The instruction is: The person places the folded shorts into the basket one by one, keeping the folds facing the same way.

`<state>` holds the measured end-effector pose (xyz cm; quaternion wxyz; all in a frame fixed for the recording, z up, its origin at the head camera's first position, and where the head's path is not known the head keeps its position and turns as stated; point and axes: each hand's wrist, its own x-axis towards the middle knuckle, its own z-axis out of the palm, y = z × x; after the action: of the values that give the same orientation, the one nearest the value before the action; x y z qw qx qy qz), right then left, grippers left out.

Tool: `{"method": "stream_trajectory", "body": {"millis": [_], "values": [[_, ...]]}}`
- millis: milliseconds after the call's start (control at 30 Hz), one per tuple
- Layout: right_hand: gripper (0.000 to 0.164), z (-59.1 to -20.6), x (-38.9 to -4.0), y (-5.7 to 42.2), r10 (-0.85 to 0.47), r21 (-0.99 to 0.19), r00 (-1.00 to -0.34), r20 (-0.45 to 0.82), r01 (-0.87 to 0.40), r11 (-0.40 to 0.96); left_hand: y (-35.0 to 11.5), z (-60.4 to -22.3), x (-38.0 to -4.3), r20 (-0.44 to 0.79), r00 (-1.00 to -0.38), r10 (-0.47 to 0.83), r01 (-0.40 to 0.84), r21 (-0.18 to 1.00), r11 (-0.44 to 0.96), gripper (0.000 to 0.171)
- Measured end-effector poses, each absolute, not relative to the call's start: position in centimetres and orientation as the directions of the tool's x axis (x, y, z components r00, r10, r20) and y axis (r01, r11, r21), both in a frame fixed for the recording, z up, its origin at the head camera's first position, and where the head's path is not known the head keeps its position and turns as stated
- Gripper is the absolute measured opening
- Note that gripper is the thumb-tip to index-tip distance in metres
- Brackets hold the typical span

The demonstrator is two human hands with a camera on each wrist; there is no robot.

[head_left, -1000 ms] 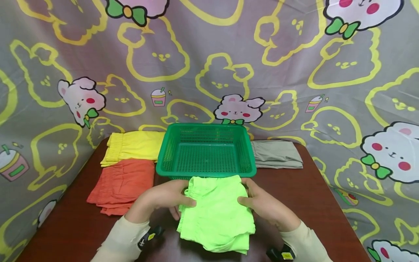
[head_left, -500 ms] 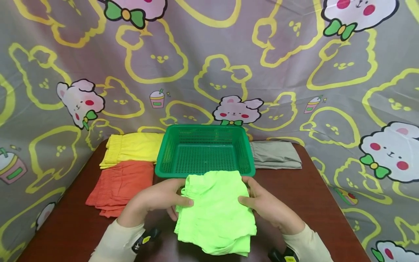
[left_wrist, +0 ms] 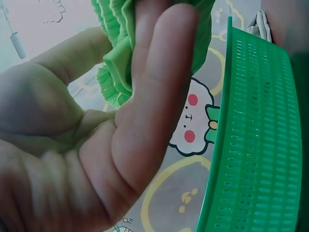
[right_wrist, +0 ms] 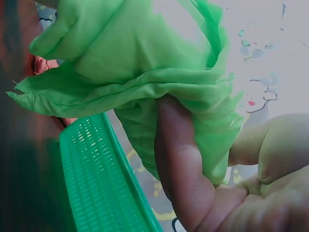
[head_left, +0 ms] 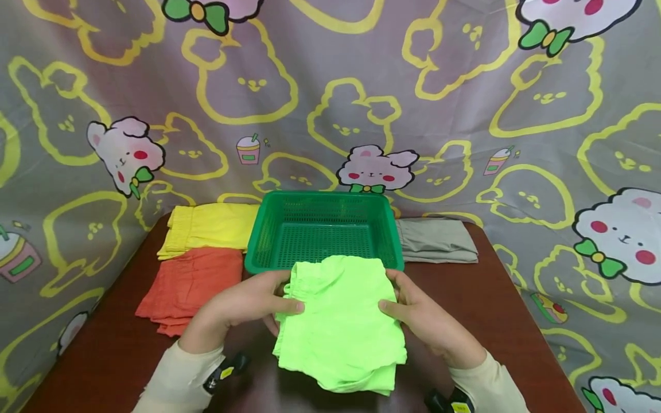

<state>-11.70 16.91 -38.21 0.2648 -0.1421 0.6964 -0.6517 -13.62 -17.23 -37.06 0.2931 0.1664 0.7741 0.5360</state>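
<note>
Folded neon-green shorts [head_left: 338, 324] with an elastic waistband hang between my two hands, in front of the green basket. My left hand [head_left: 250, 301] grips their left edge, thumb on top and fingers underneath. On the other side my right hand [head_left: 420, 315] pinches the right edge the same way. In the left wrist view, the gathered waistband [left_wrist: 118, 43] sits between thumb and fingers. The right wrist view shows the layered underside of the shorts [right_wrist: 140, 63], held off the table, with a finger pressed up against it.
A green plastic basket [head_left: 253, 244] with perforated walls stands at the back middle of the brown table [head_left: 465, 321]. Left of it lie folded yellow shorts [head_left: 212, 226] and orange-red shorts [head_left: 196, 284]. A folded grey garment [head_left: 439, 241] lies to its right. A patterned curtain [head_left: 310, 57] hangs behind.
Both hands have raised the neon-green shorts and brought them a little toward the basket, so their far edge now overlaps its front rim in the head view. The other clothes stay put.
</note>
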Motion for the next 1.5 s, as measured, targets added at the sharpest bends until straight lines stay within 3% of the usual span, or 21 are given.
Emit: {"method": "stream_trajectory", "body": {"millis": [467, 733, 1200, 1500], "values": [[0.068, -37.9, -12.6, 17.5, -0.461, -0.978, -0.863, -0.207, 0.184, 0.095, -17.1, -36.5, -13.9, -0.266, -0.862, 0.431, -0.121, 0.935, 0.334, 0.090], [0.070, -37.0, -14.3, 17.1, -0.427, -0.975, -0.877, -0.220, 0.181, 0.130, -16.7, -36.5, -15.0, -0.271, -0.909, 0.318, -0.159, 0.929, 0.335, 0.089], [0.067, -35.4, -17.8, 16.4, -0.394, -0.967, -0.893, -0.217, 0.140, 0.215, -17.0, -35.6, -17.8, -0.269, -0.915, 0.299, -0.201, 0.950, 0.238, 0.093], [0.068, -34.7, -19.4, 16.1, -0.391, -0.970, -0.902, -0.186, 0.104, 0.221, -16.9, -35.7, -19.3, -0.284, -0.885, 0.370, -0.282, 0.958, 0.061, 0.095]]}}
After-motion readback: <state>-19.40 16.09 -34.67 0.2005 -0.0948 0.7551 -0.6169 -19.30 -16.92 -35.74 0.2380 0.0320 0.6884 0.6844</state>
